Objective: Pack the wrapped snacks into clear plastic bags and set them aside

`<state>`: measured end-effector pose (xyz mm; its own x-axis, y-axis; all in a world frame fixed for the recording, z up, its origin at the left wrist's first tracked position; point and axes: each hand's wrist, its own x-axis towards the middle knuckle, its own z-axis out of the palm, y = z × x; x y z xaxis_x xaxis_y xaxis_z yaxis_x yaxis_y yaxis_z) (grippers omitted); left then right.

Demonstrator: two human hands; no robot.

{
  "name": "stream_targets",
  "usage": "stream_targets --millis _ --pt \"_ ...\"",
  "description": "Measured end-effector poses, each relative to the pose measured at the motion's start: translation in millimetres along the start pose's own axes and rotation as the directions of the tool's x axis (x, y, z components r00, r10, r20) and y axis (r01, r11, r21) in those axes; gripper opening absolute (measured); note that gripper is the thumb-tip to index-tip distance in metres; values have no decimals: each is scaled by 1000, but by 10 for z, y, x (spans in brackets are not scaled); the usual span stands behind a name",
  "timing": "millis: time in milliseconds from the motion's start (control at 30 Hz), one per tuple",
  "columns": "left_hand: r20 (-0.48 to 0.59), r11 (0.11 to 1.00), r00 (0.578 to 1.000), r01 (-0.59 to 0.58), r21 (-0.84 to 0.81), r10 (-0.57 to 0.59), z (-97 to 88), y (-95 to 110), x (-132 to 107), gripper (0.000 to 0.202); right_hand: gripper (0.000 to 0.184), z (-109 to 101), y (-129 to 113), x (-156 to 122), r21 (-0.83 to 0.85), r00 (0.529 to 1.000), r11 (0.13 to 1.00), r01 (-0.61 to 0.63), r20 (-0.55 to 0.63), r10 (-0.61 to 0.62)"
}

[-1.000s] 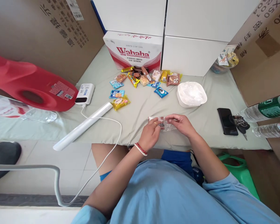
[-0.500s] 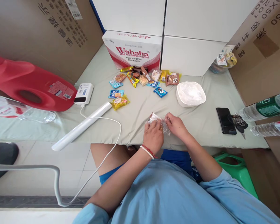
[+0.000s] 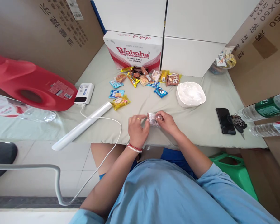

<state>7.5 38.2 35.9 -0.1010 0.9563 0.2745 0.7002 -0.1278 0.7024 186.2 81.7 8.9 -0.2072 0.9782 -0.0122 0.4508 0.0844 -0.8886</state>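
A small bundle wrapped in crinkled clear plastic film (image 3: 152, 119) lies on the cloth-covered table near its front edge. Something reddish-brown shows through the film, but its kind is unclear. My right hand (image 3: 168, 122) is closed on the bundle's right part, fingers pressing the film. At the left end is my left hand (image 3: 138, 130), thumb and forefinger apart beside the wrapping, holding nothing I can see. Farther back to the right stands a white square tub (image 3: 180, 99) with clear plastic film in it. A yellow snack packet (image 3: 120, 102) lies beyond my left hand.
Several packaged snacks (image 3: 144, 80) lie before a Wahaha water carton (image 3: 132, 51). On the left are a roll of plastic film (image 3: 83, 126), a white power bank (image 3: 84, 93) with its cable, and a red jug (image 3: 32, 82). A phone (image 3: 225, 120), keys and bottles are right.
My left hand has lifted off the bundle and moved left to its end. My right hand has come in over the bundle, which now looks more tightly wrapped.
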Motion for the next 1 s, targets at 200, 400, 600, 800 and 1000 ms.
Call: stream_targets --millis 200,400,600,800,1000 --pt "146 990 981 120 73 -129 312 -99 124 44 24 55 15 -35 248 995 964 -96 1 98" --pt "-11 949 971 -231 217 239 383 99 -163 25 32 14 -132 -191 622 966 757 -200 -5 259" --pt "196 848 863 -499 176 467 505 85 -417 30 42 54 -123 -319 569 961 796 -206 -37 275" --pt "363 831 760 -550 -82 539 393 104 -546 17 49 14 5 -344 661 955 714 -231 13 297" --pt "183 781 928 -152 -606 323 269 156 -391 2 52 -69 50 -402 790 962 573 -220 77 263"
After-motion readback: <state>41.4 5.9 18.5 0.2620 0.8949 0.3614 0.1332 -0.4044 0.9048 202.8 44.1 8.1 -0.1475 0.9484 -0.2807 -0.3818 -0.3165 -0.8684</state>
